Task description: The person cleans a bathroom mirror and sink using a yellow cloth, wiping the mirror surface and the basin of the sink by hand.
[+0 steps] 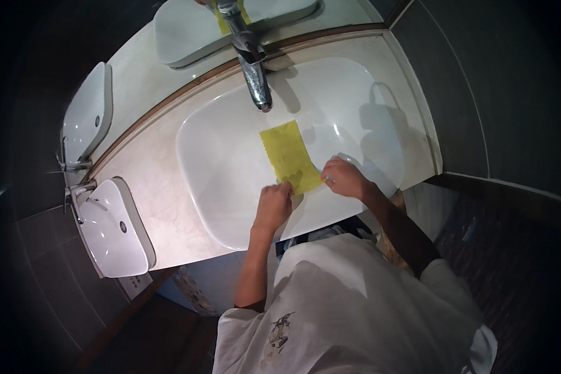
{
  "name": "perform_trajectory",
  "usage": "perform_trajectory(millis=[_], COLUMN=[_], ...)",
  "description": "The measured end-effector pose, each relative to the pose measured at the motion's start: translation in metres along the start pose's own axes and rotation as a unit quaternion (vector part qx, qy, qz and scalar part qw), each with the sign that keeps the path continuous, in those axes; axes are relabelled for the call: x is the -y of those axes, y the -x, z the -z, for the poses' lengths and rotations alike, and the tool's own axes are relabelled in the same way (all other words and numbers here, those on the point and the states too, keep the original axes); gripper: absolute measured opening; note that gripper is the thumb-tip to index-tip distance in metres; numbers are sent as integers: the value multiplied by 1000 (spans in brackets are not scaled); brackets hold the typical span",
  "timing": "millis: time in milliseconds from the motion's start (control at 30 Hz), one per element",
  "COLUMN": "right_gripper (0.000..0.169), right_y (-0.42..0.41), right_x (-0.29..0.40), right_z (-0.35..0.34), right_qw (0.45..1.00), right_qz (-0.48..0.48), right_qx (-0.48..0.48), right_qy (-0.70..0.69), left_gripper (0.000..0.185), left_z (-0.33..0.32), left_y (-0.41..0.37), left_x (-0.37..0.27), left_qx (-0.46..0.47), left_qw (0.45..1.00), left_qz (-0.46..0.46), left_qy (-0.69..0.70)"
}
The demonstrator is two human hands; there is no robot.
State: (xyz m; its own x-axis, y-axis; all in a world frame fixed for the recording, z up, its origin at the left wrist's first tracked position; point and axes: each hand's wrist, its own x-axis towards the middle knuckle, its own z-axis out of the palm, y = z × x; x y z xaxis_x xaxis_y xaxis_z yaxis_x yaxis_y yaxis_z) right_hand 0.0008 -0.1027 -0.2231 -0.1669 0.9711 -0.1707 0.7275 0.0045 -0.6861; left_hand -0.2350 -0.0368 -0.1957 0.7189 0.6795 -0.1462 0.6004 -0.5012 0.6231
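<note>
A yellow cloth (290, 152) with zigzag-cut edges hangs spread out over a white washbasin (224, 154). My left hand (273, 203) pinches its near left corner between thumb and fingers. At the near right corner, my right hand (345, 177) grips the cloth the same way. The far end of the cloth lies below the spout of a chrome faucet (257, 86); whether it touches the basin, I cannot tell. No water shows at the spout. The drain of this basin is not visible, perhaps behind the cloth.
A light stone countertop (163, 215) surrounds the basin. To the left stands a second white basin (114, 238) with its own chrome faucet (75, 194). A wood-framed mirror (135, 70) runs along the back, reflecting both basins. Dark tiled wall (453, 93) closes the right side.
</note>
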Motion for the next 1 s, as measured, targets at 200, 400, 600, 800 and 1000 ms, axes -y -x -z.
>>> perform_trajectory(millis=[200, 400, 600, 800, 1000], right_gripper=[10, 14, 15, 22, 21], right_y=[15, -78, -77, -35, -40], right_x=[-4, -14, -38, -16, -20], right_z=[-15, -6, -32, -62, -72], right_qw=[996, 981, 936, 969, 943], right_qz=[-50, -83, -188, -227, -316], right_qx=[60, -114, -232, -92, -83], right_qy=[-42, -130, -185, -9, -54], left_gripper=[15, 19, 23, 27, 30], left_z=[-2, 25, 33, -35, -52], left_y=[12, -56, -74, -45, -34], left_x=[-9, 42, 44, 62, 34], left_qx=[52, -55, -221, -113, -77], left_qw=[989, 997, 966, 958, 962], left_qz=[69, 41, 118, 257, 259], left_qy=[120, -23, 65, 63, 41])
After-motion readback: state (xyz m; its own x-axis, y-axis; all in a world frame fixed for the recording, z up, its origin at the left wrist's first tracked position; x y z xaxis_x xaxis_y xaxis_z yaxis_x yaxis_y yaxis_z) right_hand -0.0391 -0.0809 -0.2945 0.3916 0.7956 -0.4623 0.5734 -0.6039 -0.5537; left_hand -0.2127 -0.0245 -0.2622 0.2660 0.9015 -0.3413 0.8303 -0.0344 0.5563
